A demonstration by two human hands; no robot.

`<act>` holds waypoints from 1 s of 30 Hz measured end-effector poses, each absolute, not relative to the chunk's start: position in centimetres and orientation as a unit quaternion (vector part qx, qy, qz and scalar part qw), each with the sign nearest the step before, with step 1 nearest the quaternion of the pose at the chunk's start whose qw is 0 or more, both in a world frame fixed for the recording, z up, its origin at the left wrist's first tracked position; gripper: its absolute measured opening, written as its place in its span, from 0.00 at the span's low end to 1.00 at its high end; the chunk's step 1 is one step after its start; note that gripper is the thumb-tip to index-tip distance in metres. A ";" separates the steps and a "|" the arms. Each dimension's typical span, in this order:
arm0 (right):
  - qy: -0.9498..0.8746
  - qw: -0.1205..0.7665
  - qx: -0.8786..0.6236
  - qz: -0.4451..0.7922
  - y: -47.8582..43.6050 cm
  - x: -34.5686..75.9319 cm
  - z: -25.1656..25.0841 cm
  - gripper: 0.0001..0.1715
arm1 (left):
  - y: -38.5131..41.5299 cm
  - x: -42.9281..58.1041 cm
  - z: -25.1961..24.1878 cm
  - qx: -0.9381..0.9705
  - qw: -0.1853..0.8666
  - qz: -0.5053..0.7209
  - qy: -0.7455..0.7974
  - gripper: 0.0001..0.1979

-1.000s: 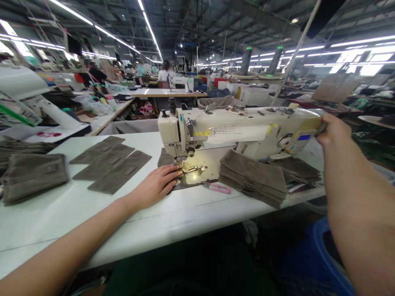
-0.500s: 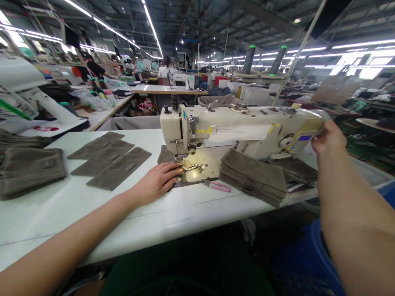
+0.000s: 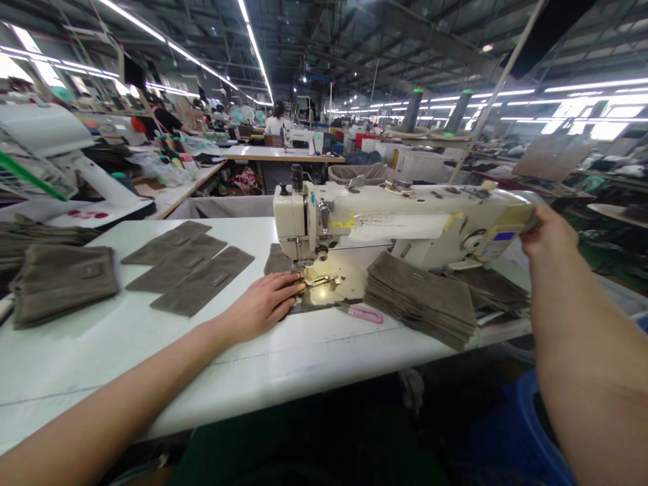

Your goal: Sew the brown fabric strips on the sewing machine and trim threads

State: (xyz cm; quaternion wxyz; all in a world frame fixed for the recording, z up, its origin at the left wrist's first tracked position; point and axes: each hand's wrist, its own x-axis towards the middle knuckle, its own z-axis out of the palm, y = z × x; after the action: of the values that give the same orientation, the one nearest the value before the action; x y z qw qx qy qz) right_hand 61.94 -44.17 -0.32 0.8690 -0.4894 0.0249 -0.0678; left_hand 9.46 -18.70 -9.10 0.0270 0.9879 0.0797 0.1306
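Observation:
My left hand (image 3: 266,302) lies flat with fingers stretched out beside the needle area of a cream sewing machine (image 3: 405,191). A grey-brown fabric piece (image 3: 276,259) shows behind my fingertips, partly hidden by them and the machine head. At the machine's right end, my right hand (image 3: 551,231) is closed around the handwheel (image 3: 531,200); its fingertips are hidden. Pink thread snips (image 3: 367,313) lie right of my left hand, in front of the metal bed plate (image 3: 349,270). Beside them rests a stack of grey-brown fabric pieces (image 3: 422,290).
Several labelled fabric pieces (image 3: 202,280) overlap on the white table (image 3: 243,371), left of the machine. Farther left sits a folded fabric pile (image 3: 63,283). A second white machine (image 3: 45,128) stands at far left. A blue bin (image 3: 536,418) is below right. A person (image 3: 277,121) sits in the background.
The view has shifted slightly, so the table and machine appear a little lower and farther right. Both hands keep their places at the needle area and handwheel.

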 end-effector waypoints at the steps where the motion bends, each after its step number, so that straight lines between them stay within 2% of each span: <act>1: 0.035 0.866 -0.494 -0.070 -44.2 61.8 -0.2 0.11 | -18.7 9.5 -9.1 0.987 0.028 0.133 0.080 0.20; 30: 0.068 0.839 -0.535 -0.073 -43.9 60.9 0.5 0.10 | -19.4 9.5 -8.7 0.985 0.044 0.145 0.086 0.20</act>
State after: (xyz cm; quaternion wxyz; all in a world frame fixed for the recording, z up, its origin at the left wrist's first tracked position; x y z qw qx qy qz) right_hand 60.94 -43.95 0.54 0.8387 -0.5352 0.0684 -0.0734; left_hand 9.48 -19.44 -8.66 0.0442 0.9847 0.0861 0.1450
